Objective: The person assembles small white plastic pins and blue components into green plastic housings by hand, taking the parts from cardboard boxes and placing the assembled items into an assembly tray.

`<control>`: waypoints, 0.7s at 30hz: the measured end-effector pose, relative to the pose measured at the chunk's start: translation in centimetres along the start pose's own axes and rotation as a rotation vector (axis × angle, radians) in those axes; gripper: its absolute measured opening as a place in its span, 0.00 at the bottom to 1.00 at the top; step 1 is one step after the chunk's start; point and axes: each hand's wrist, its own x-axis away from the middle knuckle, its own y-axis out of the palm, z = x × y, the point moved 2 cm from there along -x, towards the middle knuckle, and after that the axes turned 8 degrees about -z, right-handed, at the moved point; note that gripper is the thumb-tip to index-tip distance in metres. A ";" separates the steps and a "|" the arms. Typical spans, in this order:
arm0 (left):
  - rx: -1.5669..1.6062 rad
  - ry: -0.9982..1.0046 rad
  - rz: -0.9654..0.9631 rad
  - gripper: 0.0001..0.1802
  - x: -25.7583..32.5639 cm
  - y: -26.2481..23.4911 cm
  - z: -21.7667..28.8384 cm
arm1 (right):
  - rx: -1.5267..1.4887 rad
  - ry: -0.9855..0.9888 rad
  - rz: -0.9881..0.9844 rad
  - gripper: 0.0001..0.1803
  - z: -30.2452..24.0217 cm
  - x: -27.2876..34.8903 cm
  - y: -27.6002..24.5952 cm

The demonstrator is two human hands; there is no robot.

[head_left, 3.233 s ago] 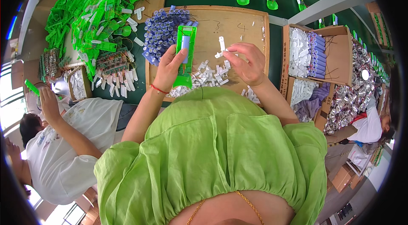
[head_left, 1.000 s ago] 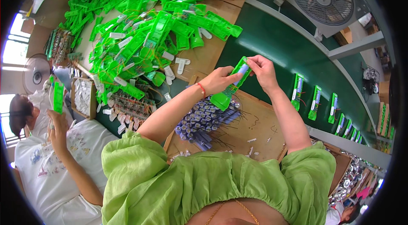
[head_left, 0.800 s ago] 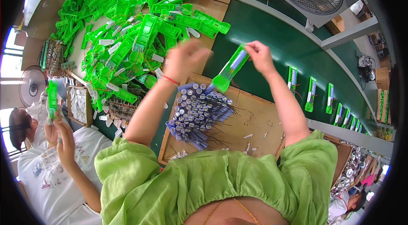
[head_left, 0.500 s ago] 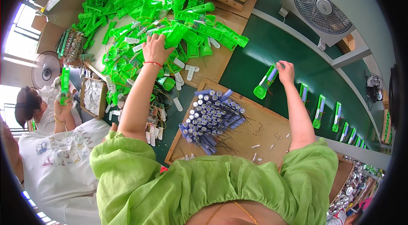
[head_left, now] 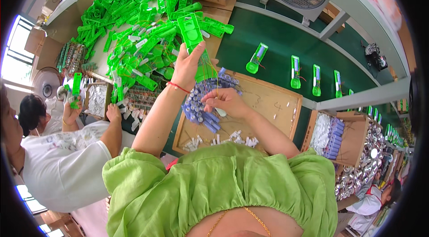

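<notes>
Gripping long green plastic casing (head_left: 189, 27) in L hand (head_left: 188, 68), nr edge of tan rect. wooden tray (head_left: 266, 98); half-curling R hand (head_left: 227, 102) well inside rt rim (head_left: 295, 114), unclear if holding.

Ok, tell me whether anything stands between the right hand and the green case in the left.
Nothing solid is visible between them. The left hand holds the case above the right hand; only thin wires hang in the gap. Whether the right fingers touch them is unclear.
</notes>
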 end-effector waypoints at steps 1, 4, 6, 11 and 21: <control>0.002 -0.001 -0.001 0.16 0.8 0.5 -0.5 | 0.001 0.001 0.002 0.20 0.6 1.4 1.4; -0.365 0.226 0.145 0.20 1.8 0.7 -2.1 | 0.304 -0.083 0.204 0.14 -1.1 5.5 5.8; -0.718 0.412 0.220 0.22 1.9 -1.0 -3.6 | 0.464 -0.112 0.281 0.14 -2.7 7.6 7.2; -0.217 -0.104 -0.085 0.24 6.7 1.2 -3.4 | 0.441 -0.483 0.747 0.12 -8.0 12.5 4.3; -0.319 -0.148 -0.421 0.23 15.5 4.2 -6.6 | 1.603 -0.640 1.010 0.09 -7.9 12.5 6.1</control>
